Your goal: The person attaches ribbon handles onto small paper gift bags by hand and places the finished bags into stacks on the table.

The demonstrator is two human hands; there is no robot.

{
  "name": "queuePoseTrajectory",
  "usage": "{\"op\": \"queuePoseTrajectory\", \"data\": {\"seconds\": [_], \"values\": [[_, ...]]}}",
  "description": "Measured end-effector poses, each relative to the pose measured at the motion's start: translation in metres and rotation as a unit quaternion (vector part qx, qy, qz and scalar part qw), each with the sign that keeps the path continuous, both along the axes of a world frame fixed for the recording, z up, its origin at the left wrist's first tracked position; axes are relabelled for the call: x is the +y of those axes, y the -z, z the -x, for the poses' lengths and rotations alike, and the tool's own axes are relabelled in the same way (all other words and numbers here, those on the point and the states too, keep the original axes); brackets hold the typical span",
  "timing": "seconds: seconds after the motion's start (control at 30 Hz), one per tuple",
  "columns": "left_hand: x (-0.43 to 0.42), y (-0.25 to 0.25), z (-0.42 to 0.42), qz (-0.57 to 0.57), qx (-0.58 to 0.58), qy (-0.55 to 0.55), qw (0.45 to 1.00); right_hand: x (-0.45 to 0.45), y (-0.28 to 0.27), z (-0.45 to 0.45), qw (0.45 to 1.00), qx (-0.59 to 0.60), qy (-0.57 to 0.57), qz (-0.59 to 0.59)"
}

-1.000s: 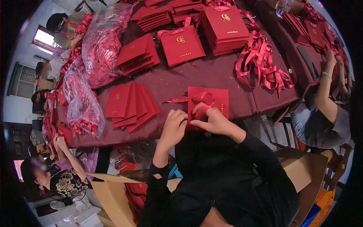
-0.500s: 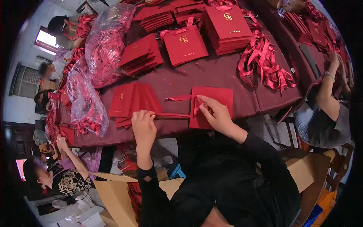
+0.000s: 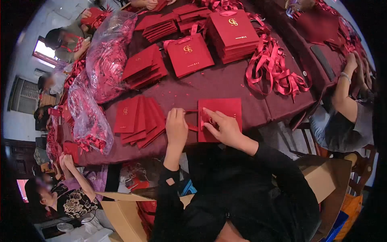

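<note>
A red paper gift bag (image 3: 234, 105) with a gold emblem lies flat near the table's front edge. My right hand (image 3: 225, 130) rests on it, thumb and fingers spread across its left part. To the left of the bag, my left hand (image 3: 176, 125) is closed with its fingertips together on a red ribbon (image 3: 192, 127), whose two strands run towards the bag. Close to my left hand, several flat red bags (image 3: 133, 121) lie fanned out on the cloth. A small piece of ribbon shows under my right fingertips, partly hidden.
Stacked red bags (image 3: 234, 32) stand on the dark red tablecloth (image 3: 225, 80), beside a heap of loose ribbons (image 3: 276, 74). Clear plastic sacks (image 3: 107, 60) of red ribbon lie at left. Co-workers sit around, and an open cardboard box (image 3: 123, 213) is below the table.
My left hand has moved right, closer to the bag, and the ribbon now forms a short loop. My right hand stays on the bag. The view has shifted slightly.
</note>
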State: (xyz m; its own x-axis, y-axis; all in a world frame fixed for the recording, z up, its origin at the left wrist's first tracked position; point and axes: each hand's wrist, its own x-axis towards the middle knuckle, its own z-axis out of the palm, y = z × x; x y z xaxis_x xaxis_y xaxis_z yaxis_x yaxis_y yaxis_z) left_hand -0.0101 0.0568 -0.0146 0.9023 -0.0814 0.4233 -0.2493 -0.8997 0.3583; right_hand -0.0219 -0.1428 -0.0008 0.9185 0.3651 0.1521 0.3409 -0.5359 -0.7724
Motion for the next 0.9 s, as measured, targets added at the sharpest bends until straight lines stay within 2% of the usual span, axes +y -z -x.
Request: {"op": "queuePoseTrajectory", "data": {"seconds": [0.1, 0.2, 0.3, 0.33, 0.37, 0.4, 0.43, 0.5, 0.53, 0.57, 0.6, 0.63, 0.67, 0.7, 0.73, 0.8, 0.83, 0.87, 0.9], "values": [[0.007, -0.002, -0.006, -0.008, -0.004, -0.007, 1.000, 0.000, 0.007, 0.001, 0.998, -0.012, 0.002, -0.058], [0.006, -0.001, -0.003, -0.016, 0.002, -0.016, 1.000, -0.002, 0.007, 0.001, 0.998, 0.001, -0.008, -0.066], [0.010, 0.005, -0.005, -0.049, -0.035, -0.033, 0.998, -0.004, 0.016, 0.016, 0.986, -0.124, -0.113, 0.022], [0.013, 0.007, -0.005, -0.033, -0.011, -0.030, 0.999, -0.005, 0.010, 0.027, 0.961, -0.192, -0.116, 0.164], [0.017, 0.008, -0.004, -0.011, 0.000, -0.025, 1.000, -0.008, -0.006, 0.036, 0.933, -0.192, -0.138, 0.271], [0.014, -0.003, 0.000, 0.002, 0.003, -0.031, 1.000, -0.008, 0.014, 0.044, 0.897, -0.291, -0.109, 0.315], [0.004, -0.019, 0.008, 0.046, 0.013, -0.058, 0.997, -0.014, 0.009, 0.045, 0.907, -0.277, -0.122, 0.294], [-0.014, -0.059, 0.029, 0.026, -0.167, -0.136, 0.976, -0.025, -0.010, 0.035, 0.934, -0.268, -0.161, 0.173], [-0.026, -0.074, 0.040, 0.047, -0.313, -0.170, 0.933, -0.033, -0.042, 0.026, 0.952, -0.264, -0.137, 0.064], [-0.025, -0.082, 0.048, 0.032, -0.430, -0.151, 0.890, -0.035, -0.060, 0.014, 0.960, -0.264, -0.092, -0.003], [-0.022, -0.080, 0.061, 0.021, -0.448, -0.052, 0.892, -0.036, -0.074, 0.001, 0.961, -0.262, -0.049, -0.071], [-0.026, -0.086, 0.066, -0.018, -0.418, 0.073, 0.905, -0.040, -0.088, -0.011, 0.978, -0.185, 0.000, -0.097], [-0.029, -0.092, 0.070, -0.046, -0.363, 0.201, 0.909, -0.033, -0.088, -0.027, 0.970, -0.138, 0.030, -0.198], [-0.056, -0.101, 0.061, -0.065, -0.265, 0.223, 0.936, -0.026, -0.073, -0.050, 0.963, -0.057, -0.004, -0.262], [-0.070, -0.093, 0.043, -0.089, -0.209, 0.188, 0.956, -0.023, -0.058, -0.067, 0.983, -0.019, -0.010, -0.183], [-0.079, -0.076, 0.012, -0.121, -0.108, 0.111, 0.981, -0.026, -0.029, -0.078, 0.973, -0.210, 0.097, -0.024], [-0.073, -0.060, 0.000, -0.154, -0.085, 0.092, 0.980, -0.043, -0.035, -0.080, 0.964, -0.229, 0.135, 0.034], [-0.066, -0.047, -0.006, -0.154, -0.091, 0.096, 0.979, -0.065, -0.036, -0.085, 0.947, -0.259, 0.187, 0.044], [-0.060, -0.034, -0.009, -0.138, -0.049, 0.085, 0.986, -0.097, -0.045, -0.088, 0.942, -0.247, 0.226, 0.020]]}}
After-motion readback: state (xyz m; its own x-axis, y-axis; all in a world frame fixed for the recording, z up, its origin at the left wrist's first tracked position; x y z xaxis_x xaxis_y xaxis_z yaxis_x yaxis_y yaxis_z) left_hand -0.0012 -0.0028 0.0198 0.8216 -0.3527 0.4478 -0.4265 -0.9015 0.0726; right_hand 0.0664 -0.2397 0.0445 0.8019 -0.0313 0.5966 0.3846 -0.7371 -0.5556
